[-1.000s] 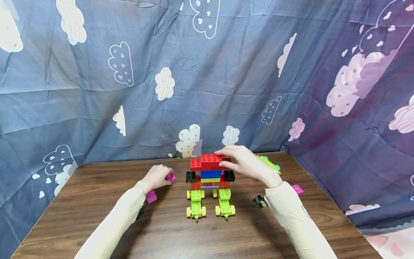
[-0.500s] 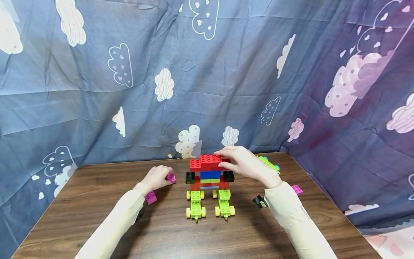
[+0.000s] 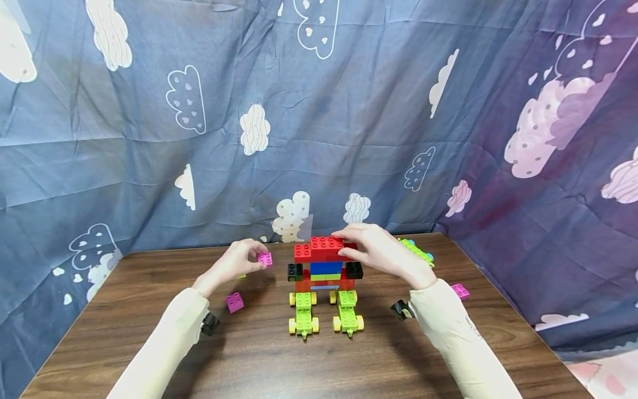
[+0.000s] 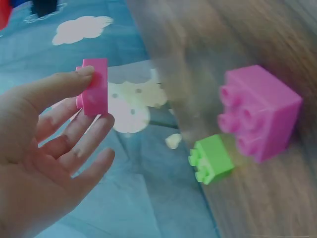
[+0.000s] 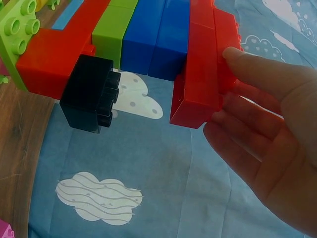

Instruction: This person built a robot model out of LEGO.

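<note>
My left hand pinches a small pink brick between thumb and fingers, raised left of the brick model. In the left wrist view this brick has its studs turned toward the palm. The model has two green wheeled bases, a blue and green middle, a black brick on each side and red bricks on top. My right hand grips the top red brick at its right end, thumb on the front face. In the right wrist view the thumb presses that red brick.
Another pink brick lies on the wooden table left of the model, near a lime-green brick. At the right are a black piece, a pink brick and a green wheeled piece. A patterned cloth hangs behind.
My left hand has lifted the pink brick up off the table. A lime-green brick behind that hand has come into sight. The right hand stays on the red top.
</note>
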`<state>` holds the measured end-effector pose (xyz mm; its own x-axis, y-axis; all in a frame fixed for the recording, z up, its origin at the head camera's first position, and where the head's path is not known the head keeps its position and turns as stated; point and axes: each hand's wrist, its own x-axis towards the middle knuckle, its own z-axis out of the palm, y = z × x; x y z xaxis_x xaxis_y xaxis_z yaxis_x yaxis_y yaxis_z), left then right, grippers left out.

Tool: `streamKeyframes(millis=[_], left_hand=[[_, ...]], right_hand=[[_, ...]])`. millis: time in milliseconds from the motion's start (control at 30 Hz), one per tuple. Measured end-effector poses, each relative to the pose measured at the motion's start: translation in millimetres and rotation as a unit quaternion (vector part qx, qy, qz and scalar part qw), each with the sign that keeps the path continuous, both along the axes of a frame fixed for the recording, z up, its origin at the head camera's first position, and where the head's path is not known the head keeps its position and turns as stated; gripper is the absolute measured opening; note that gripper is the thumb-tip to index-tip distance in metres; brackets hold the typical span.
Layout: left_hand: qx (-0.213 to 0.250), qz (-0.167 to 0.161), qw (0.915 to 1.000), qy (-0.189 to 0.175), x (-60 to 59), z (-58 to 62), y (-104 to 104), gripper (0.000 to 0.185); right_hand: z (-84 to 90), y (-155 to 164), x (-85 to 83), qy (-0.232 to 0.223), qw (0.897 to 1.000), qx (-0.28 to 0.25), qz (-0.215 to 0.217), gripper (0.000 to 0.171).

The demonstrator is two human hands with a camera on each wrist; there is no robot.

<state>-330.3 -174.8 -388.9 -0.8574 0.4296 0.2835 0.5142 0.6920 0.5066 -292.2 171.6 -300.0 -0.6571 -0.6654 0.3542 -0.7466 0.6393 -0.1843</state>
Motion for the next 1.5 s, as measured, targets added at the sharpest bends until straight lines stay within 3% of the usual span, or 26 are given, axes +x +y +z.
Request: streamKeyframes(millis=[133, 333, 900, 1167, 1500], left_hand=[[0.02, -0.008, 0.9997, 0.015, 3.6, 9.4, -0.1, 0.029], [0.05, -0.009, 0.9987, -0.01, 10.5, 23.6, 2.1, 0.033], [0.097, -0.026, 0.9944, 0.034, 34.0, 53.8, 20.6, 0.031], [0.116, -0.04, 0.9922, 0.025, 40.5, 62.4, 25.7, 0.033], [0.13, -0.057, 0.9898, 0.011, 42.7, 64.4, 36.0, 0.034]], right_hand=[[0.4, 0.4, -0.2, -0.001, 1.0, 0.001, 0.001, 0.036], [0.3, 0.8, 0.1, -0.002, 1.0, 0.0, -0.001, 0.037], [0.7, 1.6, 1.5, 0.002, 1.0, 0.001, 0.007, 0.036], [1.6, 2.5, 2.1, 0.004, 1.0, -0.004, 0.01, 0.035], [1.9, 2.0, 2.2, 0.003, 1.0, -0.004, 0.012, 0.035]])
